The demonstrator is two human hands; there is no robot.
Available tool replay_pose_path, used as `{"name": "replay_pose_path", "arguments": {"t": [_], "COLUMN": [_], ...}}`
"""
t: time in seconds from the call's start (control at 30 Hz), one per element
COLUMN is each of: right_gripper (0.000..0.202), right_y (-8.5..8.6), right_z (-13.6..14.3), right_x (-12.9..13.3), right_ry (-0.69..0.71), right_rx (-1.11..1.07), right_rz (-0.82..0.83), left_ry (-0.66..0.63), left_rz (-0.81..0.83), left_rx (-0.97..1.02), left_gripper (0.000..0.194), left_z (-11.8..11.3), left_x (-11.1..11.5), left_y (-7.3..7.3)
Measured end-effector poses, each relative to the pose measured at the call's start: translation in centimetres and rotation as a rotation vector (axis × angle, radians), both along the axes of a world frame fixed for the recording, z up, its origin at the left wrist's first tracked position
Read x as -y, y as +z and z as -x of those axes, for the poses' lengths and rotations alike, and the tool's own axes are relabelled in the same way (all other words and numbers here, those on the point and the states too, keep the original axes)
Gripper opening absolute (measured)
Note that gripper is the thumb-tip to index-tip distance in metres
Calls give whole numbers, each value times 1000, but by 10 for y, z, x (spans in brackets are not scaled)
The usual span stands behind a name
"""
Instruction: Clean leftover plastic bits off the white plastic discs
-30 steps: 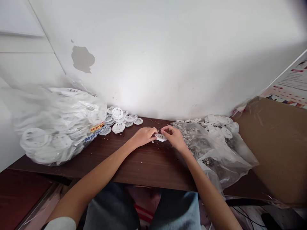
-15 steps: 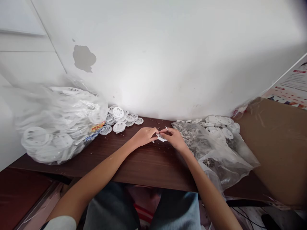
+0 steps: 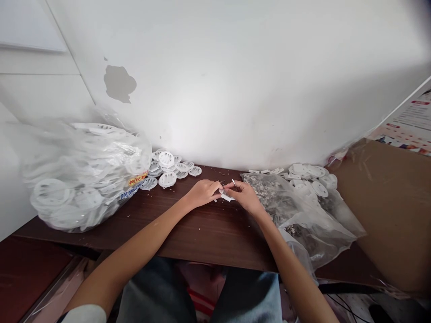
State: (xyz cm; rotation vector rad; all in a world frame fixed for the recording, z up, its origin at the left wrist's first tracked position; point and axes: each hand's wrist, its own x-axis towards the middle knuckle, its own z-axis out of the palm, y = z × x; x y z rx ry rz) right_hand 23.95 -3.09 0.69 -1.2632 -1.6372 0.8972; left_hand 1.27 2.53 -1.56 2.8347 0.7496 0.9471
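Over the middle of the dark brown table point(image 3: 202, 237), both hands meet at a small white plastic piece point(image 3: 225, 196). My left hand point(image 3: 204, 193) is closed, its thumb and fingers pinching the piece from the left. From the right, my right hand point(image 3: 246, 195) has its fingertips closed on the same piece. A thin metal tool, perhaps tweezers point(image 3: 234, 183), sticks up between the right hand's fingers; its lower end is hidden. Most of the white piece is covered by the fingers.
A big clear bag of white round plastic discs point(image 3: 84, 179) stands left, with loose discs point(image 3: 167, 179) beside it. Right lie a clear bag of small metal parts point(image 3: 269, 193), more white discs point(image 3: 308, 172) and a cardboard box point(image 3: 397, 211). A white wall point(image 3: 215, 89) rises behind.
Both hands stay at the same spot with the white piece between them. Only slight finger movement shows, and the whole view has shifted a little.
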Motion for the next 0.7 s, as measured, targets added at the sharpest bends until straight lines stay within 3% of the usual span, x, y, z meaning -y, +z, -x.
{"name": "replay_pose_path", "arguments": {"t": [0.2, 0.37, 0.7], "right_gripper": [30, 33, 44], "right_y": [6, 12, 8], "right_z": [-1, 1, 1], "right_x": [3, 7, 5], "right_ry": [-19, 19, 45], "right_rx": [123, 114, 17], "right_rz": [-68, -72, 4], "left_ry": [18, 56, 71], "left_rz": [-22, 10, -19], "left_rx": [44, 37, 38], "left_gripper": [14, 17, 18], "left_z": [0, 0, -1], "left_x": [-1, -1, 0], "left_y": [-1, -1, 1]}}
